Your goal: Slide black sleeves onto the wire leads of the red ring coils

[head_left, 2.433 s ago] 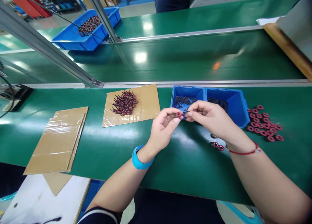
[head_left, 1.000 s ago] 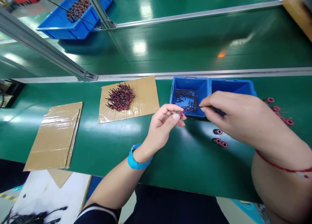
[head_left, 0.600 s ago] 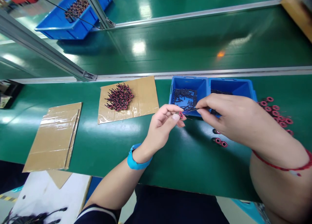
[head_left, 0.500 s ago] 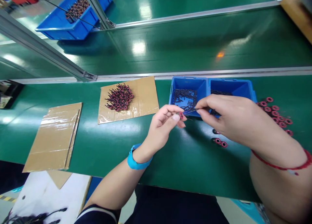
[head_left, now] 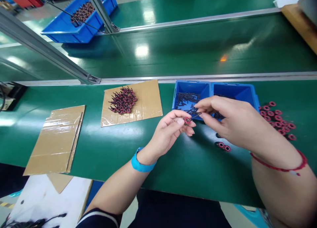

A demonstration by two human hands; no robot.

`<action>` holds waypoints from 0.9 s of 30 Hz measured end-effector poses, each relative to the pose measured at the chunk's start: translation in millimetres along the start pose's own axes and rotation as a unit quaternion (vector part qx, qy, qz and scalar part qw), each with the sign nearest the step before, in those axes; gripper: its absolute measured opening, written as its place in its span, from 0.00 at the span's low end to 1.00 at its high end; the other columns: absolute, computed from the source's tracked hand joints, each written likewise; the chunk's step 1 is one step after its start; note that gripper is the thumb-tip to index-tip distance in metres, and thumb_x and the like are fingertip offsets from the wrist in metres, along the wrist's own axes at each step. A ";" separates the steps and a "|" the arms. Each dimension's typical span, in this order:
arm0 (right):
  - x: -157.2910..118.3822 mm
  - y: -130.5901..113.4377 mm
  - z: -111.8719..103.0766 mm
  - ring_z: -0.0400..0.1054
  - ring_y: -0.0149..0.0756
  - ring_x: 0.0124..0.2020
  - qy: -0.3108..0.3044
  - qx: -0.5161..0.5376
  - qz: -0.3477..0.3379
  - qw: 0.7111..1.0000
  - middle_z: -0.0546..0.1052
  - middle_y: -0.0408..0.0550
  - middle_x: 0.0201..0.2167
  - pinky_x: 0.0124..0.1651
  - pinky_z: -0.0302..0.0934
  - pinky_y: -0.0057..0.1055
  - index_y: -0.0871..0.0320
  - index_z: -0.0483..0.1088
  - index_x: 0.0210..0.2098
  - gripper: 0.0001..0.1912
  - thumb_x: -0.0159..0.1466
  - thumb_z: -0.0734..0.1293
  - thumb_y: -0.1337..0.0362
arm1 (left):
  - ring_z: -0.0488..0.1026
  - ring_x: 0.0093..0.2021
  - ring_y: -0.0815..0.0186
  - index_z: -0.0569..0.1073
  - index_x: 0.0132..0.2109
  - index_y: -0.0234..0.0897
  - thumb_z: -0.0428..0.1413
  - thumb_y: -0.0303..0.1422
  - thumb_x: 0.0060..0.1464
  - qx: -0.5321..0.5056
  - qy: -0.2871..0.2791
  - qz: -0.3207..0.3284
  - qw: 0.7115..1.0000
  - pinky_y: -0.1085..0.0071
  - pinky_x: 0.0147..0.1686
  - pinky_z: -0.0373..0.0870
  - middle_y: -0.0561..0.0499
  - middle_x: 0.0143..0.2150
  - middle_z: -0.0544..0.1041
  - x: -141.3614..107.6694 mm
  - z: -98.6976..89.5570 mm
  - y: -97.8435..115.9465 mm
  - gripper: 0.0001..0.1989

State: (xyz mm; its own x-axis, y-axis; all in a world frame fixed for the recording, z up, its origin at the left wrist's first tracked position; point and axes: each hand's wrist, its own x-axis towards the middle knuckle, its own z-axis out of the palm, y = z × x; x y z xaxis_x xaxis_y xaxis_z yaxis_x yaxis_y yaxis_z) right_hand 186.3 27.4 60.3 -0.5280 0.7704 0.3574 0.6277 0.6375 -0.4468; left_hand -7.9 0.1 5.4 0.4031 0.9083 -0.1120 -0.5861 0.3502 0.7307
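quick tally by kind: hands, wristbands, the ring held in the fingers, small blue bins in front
Hands: 2 (left hand, right hand)
Wristbands: 2 (blue band, red bracelet)
Held ring: 1
Small blue bins: 2
Total: 7

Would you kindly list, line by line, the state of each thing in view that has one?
Left hand: pinching a red-and-black ring
Right hand: pinching a thin dark piece
Left blue bin: open, dark pieces inside
Right blue bin: open, partly hidden
Middle cardboard sheet: flat, bearing a pile of parts
Loose rings: spread on the bench
Far blue tray: open, partly filled
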 end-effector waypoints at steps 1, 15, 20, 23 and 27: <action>0.0 0.0 -0.6 0.74 0.33 0.36 0.003 0.000 -0.004 1.000 0.79 0.48 0.38 0.39 0.66 0.28 0.60 0.72 0.46 0.10 0.67 0.64 0.71 | 0.78 0.32 0.70 0.76 0.44 0.34 0.60 0.35 0.58 -0.004 -0.004 -0.002 1.000 0.73 0.37 0.73 0.49 0.36 0.81 0.1 0.0 -0.1 0.10; 6.6 -13.3 3.2 0.78 0.34 0.36 0.025 0.419 0.261 0.869 0.82 0.44 0.33 0.39 0.73 0.29 0.54 0.78 0.37 0.04 0.63 0.72 0.62 | 0.78 0.30 0.68 0.73 0.44 0.35 0.60 0.41 0.59 0.018 -0.026 -0.034 0.999 0.70 0.34 0.73 0.49 0.35 0.81 -1.5 -0.9 -0.7 0.13; 7.2 -14.9 1.7 0.78 0.32 0.36 0.026 0.416 0.260 0.871 0.82 0.42 0.32 0.40 0.73 0.28 0.54 0.78 0.36 0.03 0.63 0.72 0.62 | 0.78 0.29 0.68 0.73 0.44 0.35 0.61 0.41 0.58 0.016 -0.022 -0.034 0.999 0.69 0.34 0.73 0.49 0.35 0.81 -0.9 -0.5 -0.8 0.13; 8.0 -15.9 1.4 0.77 0.31 0.35 0.026 0.404 0.257 0.878 0.82 0.42 0.32 0.39 0.73 0.27 0.54 0.78 0.36 0.03 0.63 0.72 0.63 | 0.78 0.29 0.68 0.73 0.44 0.35 0.60 0.40 0.59 0.011 -0.028 -0.031 0.999 0.70 0.34 0.74 0.49 0.35 0.81 -0.6 -0.7 -1.1 0.12; 8.7 -16.6 1.7 0.78 0.33 0.35 0.022 0.389 0.254 0.885 0.82 0.43 0.32 0.38 0.73 0.29 0.55 0.78 0.36 0.03 0.64 0.71 0.63 | 0.79 0.30 0.69 0.74 0.44 0.35 0.59 0.38 0.61 0.007 -0.037 -0.025 0.999 0.72 0.34 0.74 0.49 0.35 0.81 -1.0 -1.3 -1.4 0.11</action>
State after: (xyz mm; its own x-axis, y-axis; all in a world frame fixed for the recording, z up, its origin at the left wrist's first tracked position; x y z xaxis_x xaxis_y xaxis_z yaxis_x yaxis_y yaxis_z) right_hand 170.4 23.5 69.4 -0.2579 0.9658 -0.0286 0.1842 0.0201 -0.9827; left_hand -8.4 -1.0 3.6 0.4824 0.8704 -0.0984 -0.5542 0.3903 0.7352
